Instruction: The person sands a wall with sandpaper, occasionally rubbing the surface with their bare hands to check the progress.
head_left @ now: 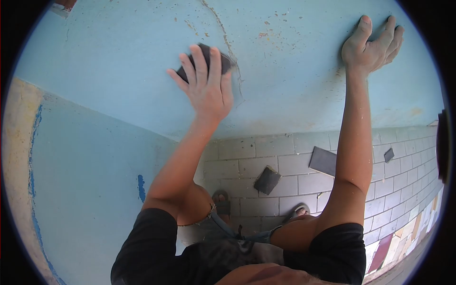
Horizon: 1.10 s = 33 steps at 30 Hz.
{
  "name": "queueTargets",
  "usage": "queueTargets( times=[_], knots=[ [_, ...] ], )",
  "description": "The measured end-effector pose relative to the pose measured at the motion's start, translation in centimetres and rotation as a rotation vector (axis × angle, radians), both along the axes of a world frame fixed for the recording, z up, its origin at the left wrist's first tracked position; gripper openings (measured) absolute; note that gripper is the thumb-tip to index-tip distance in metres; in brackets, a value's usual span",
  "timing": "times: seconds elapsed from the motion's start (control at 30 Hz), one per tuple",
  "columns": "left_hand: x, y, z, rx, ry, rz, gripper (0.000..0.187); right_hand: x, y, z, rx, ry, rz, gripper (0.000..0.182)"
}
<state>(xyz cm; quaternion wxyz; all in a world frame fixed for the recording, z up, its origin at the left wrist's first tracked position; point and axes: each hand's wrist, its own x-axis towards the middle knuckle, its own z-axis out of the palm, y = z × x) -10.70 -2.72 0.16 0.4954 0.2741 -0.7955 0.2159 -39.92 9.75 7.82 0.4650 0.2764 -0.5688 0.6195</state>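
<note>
My left hand (206,88) presses a dark, flat sanding sheet or pad (203,53) against the light blue wall (285,71), its fingers spread over it. A crack runs down the wall just right of that hand, with chipped paint spots around it. Higher up on the right, my right hand (373,50) rests against the wall with its fingers apart and nothing seen in it.
On the tiled floor (261,206) lie a dark square piece (268,180), a larger grey piece (323,161) partly behind my right arm, and a small dark piece (389,155). Another blue wall (95,180) stands at the left. My sandalled feet are below.
</note>
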Motion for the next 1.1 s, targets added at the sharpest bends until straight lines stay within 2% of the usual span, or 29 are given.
queueTargets(
  times=[0.03,0.1,0.17,0.27,0.33,0.37,0.43,0.47,0.5,0.53,0.57,0.63,0.7,0.73,0.8,0.87,0.9,0.93,0.97,1.07,1.1],
  knots=[
    [0.3,0.5,-0.9,0.009,-0.007,0.008,0.064,0.3,0.0,-0.2,0.009,-0.007,0.008,0.081],
    [1.2,1.1,-3.9,0.088,-0.511,0.190,0.060,0.6,-0.1,0.4,-0.021,-0.032,0.022,0.081],
    [4.3,-1.4,-10.9,-0.121,-0.823,-0.074,0.060,0.0,-0.3,0.3,-0.022,-0.015,0.011,0.081],
    [3.5,-1.6,-8.2,-0.307,-0.771,-0.038,0.058,-0.1,-0.1,0.3,-0.010,-0.017,0.002,0.079],
    [0.8,0.3,-2.7,0.027,-0.367,0.127,0.061,-0.1,0.1,0.0,0.002,-0.039,0.002,0.079],
    [0.0,-0.2,-1.9,0.035,-0.374,0.128,0.061,0.0,0.1,0.1,-0.006,-0.025,-0.002,0.078],
    [-0.7,-1.5,-0.8,-0.061,0.084,-0.037,0.060,0.2,-0.1,0.0,-0.011,-0.006,0.008,0.077],
    [0.6,-1.7,-3.2,-0.066,0.096,-0.026,0.060,-0.3,-0.2,-0.2,-0.014,-0.003,-0.006,0.077],
    [2.5,-2.1,-7.8,-0.120,-0.169,-0.020,0.063,-0.7,-0.3,-0.2,-0.022,-0.002,-0.029,0.077],
    [3.5,-2.5,-10.1,-0.173,-0.440,-0.019,0.068,-0.8,-0.3,-0.1,-0.032,0.003,-0.033,0.077],
    [3.8,-2.6,-9.6,-0.179,-0.440,-0.019,0.068,-0.8,-0.2,-0.3,-0.024,-0.001,-0.039,0.077],
    [3.8,-1.9,-6.9,-0.278,-0.612,-0.057,0.066,-1.0,-0.2,-0.3,-0.017,-0.002,-0.044,0.076],
    [1.9,-0.1,-2.3,-0.049,-0.436,0.055,0.065,-1.1,-0.1,-0.6,0.002,0.021,-0.062,0.075],
    [1.0,-0.1,-0.9,-0.046,-0.445,0.053,0.065,-1.1,0.0,-0.6,0.006,0.013,-0.063,0.075],
    [-0.1,-0.7,0.6,-0.089,-0.087,0.004,0.065,-0.8,0.0,-0.3,0.005,0.018,-0.040,0.074],
    [1.2,-1.3,-4.3,-0.109,-0.161,0.010,0.068,-0.9,-0.4,-0.2,-0.013,0.014,-0.035,0.077],
    [2.2,-1.9,-7.2,-0.215,-0.335,-0.024,0.068,-1.0,-0.4,-0.3,-0.024,-0.004,-0.038,0.081],
    [2.7,-1.6,-7.5,-0.315,-0.515,-0.053,0.068,-0.9,-0.3,-0.3,-0.032,-0.001,-0.038,0.081],
    [3.1,-1.7,-7.8,-0.317,-0.516,-0.047,0.068,-0.8,-0.2,-0.4,-0.024,-0.013,-0.032,0.080],
    [1.4,-0.3,-2.1,-0.257,-0.525,-0.012,0.069,-1.5,-0.2,-0.4,-0.015,-0.002,-0.053,0.079],
    [0.3,0.1,1.1,-0.149,-0.270,0.000,0.069,-1.6,-0.2,-0.6,0.000,0.013,-0.069,0.078]
  ],
)
